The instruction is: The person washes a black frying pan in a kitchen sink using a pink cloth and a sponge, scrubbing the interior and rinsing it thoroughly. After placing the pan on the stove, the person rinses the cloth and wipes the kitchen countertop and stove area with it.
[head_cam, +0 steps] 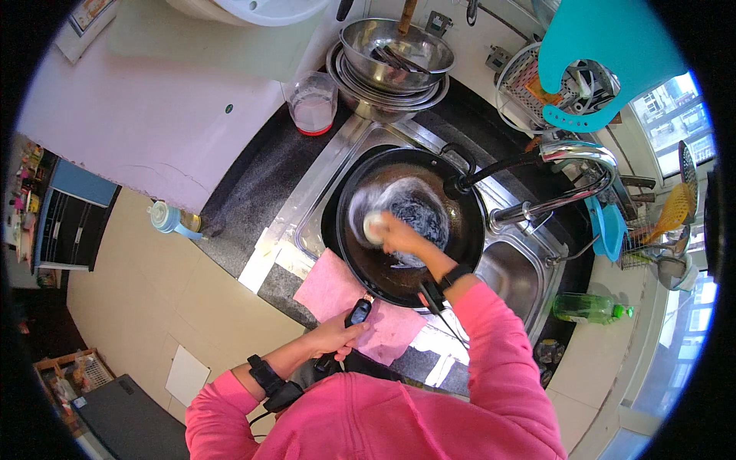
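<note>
A large black wok (460, 241) lies over the steel sink (313, 230). White suds (428, 201) cover the middle of its inside. My left hand (336, 339) is wrapped around the wok's black handle (359, 313), which points toward my body. Inside the wok, my right hand (399, 233) grips a small white scrubbing pad (375, 227), pressed to the soapy surface near the left side. Both the hand and the pad are blurred, and the fingers partly hide the pad. Beneath the wok's near rim and handle, a pink cloth (328, 282) is spread on the counter edge.
A chrome faucet (520, 214) with a black spout end (460, 185) reaches over the wok's right rim. Stacked steel bowls (397, 80) and a clear plastic jug (313, 103) stand behind. To the left is a baby bottle (167, 217); a green bottle (586, 307) lies at right.
</note>
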Demonstrator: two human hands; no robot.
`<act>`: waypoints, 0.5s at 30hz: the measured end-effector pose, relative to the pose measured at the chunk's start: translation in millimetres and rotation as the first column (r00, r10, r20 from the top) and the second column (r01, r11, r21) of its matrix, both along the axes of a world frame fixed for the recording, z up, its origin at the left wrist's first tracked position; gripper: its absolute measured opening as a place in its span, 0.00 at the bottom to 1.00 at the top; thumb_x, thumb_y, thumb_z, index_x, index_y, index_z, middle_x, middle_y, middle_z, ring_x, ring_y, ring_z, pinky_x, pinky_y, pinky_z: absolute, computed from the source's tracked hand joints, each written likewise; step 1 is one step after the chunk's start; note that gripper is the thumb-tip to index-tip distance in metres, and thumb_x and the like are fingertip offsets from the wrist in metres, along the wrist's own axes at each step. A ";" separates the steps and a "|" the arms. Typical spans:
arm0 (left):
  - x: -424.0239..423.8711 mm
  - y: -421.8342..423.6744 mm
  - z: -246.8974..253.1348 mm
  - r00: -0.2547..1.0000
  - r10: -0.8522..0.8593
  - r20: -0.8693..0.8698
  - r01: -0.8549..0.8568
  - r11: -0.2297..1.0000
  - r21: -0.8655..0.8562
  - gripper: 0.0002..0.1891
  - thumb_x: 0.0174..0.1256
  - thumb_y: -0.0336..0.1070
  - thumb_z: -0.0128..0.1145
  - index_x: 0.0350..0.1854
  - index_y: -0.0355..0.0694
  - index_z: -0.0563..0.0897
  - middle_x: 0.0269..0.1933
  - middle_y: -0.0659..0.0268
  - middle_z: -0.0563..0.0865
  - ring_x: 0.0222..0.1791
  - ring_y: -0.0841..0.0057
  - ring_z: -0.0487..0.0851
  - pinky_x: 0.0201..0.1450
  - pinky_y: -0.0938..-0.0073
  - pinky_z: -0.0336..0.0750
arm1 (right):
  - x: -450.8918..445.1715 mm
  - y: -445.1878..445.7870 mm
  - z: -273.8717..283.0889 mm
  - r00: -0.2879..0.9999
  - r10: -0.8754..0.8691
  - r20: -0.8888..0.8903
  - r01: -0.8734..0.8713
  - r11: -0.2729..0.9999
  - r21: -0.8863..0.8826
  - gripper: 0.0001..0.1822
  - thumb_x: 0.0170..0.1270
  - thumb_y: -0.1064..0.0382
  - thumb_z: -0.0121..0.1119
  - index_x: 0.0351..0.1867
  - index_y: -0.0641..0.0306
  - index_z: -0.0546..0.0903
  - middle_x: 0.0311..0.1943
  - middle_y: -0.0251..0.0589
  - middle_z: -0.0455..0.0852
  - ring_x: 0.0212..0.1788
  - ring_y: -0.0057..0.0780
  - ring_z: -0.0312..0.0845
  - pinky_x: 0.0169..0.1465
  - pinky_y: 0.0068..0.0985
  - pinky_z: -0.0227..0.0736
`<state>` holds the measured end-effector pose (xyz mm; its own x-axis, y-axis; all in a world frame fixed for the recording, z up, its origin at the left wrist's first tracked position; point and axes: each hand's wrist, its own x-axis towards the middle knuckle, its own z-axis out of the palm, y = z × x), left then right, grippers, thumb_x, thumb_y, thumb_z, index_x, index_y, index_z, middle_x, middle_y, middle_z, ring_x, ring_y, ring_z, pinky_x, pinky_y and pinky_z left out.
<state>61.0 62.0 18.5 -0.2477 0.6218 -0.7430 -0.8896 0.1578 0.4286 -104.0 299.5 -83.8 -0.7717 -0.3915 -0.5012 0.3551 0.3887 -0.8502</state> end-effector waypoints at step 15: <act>-12.9 3.0 -38.5 0.606 -0.209 -0.768 0.121 0.978 -0.171 0.30 0.59 0.37 0.61 0.62 0.31 0.68 0.41 0.55 0.82 0.37 0.68 0.82 0.43 0.70 0.76 | -29.0 34.9 -19.0 0.917 -0.380 -0.120 0.389 0.919 0.058 0.25 0.69 0.47 0.56 0.52 0.67 0.68 0.33 0.47 0.82 0.22 0.31 0.79 0.25 0.28 0.76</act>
<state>48.1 64.9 -20.0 -0.6593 0.6516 -0.3752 -0.1832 0.3447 0.9207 -132.9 334.4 -102.9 -0.9042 -0.0163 -0.4269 0.4017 0.3074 -0.8626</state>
